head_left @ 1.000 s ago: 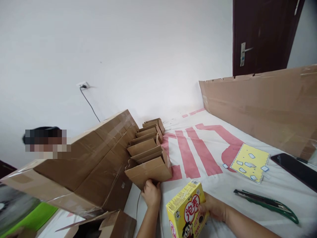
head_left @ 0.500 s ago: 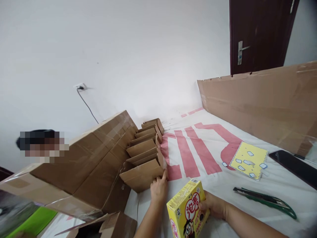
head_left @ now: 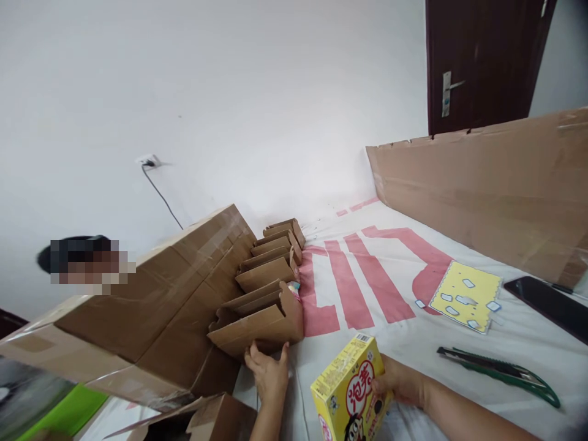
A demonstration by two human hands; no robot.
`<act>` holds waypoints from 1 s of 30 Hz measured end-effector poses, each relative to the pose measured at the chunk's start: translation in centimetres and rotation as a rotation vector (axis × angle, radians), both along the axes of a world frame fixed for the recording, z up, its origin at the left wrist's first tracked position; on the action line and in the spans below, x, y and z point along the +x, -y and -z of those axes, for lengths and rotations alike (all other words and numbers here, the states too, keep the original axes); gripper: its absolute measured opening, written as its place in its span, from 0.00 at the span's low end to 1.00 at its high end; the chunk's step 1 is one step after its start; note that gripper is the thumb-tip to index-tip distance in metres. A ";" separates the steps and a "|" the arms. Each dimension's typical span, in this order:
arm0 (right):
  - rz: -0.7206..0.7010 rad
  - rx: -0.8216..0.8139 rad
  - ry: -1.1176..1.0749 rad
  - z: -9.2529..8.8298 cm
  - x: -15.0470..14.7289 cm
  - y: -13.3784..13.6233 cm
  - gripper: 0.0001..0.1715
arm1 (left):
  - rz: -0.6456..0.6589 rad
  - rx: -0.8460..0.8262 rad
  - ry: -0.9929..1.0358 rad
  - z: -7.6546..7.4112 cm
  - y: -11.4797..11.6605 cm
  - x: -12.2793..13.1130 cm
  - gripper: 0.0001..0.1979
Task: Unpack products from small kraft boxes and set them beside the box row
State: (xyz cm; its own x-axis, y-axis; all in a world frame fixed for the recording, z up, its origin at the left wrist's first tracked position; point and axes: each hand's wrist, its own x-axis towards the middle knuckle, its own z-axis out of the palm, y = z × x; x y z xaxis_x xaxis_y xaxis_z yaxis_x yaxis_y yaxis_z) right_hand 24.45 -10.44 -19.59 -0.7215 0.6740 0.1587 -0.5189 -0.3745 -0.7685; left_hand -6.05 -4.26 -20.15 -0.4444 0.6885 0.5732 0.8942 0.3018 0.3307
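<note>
My right hand grips a yellow snack box by its right side, thumb on the front, over the cloth near the bottom of the view. The snack box stands tilted, with red Chinese lettering and a cartoon figure. My left hand has its fingers spread and touches the lower front of the nearest open cardboard box. This box leans at an angle, its inside mostly hidden. Just behind its right corner shows a small colourful item, too little visible to name.
Several similar cardboard boxes line up behind, along a tall cardboard partition. Another open carton is at bottom left. To the right lie a green utility knife, a yellow card and a black phone. Beyond the partition is a person.
The nearest cardboard box has shifted left and towards me, with my left hand moving left along its front. A colourful item has come into sight behind it. The snack box has hardly moved.
</note>
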 end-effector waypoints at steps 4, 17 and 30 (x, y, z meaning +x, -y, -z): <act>0.006 -0.013 -0.016 -0.1 0.0 0.0 0.33 | -0.001 -0.014 0.023 -0.2 -1.4 -0.1 0.46; 0.007 -0.054 -0.017 0.5 -0.2 0.0 0.31 | -0.029 -0.077 -0.004 -1.0 -5.0 0.1 0.42; 0.016 -0.044 0.001 1.1 -0.2 -0.3 0.34 | -0.016 -0.273 0.135 -3.0 -9.7 1.5 0.45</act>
State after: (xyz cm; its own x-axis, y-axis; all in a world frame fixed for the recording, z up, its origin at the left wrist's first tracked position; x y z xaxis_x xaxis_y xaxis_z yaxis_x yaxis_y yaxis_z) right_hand 24.22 -10.19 -20.70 -0.7106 0.6919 0.1276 -0.5240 -0.3995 -0.7522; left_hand -4.58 5.39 -17.13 -0.5158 0.8015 0.3027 0.8422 0.4095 0.3508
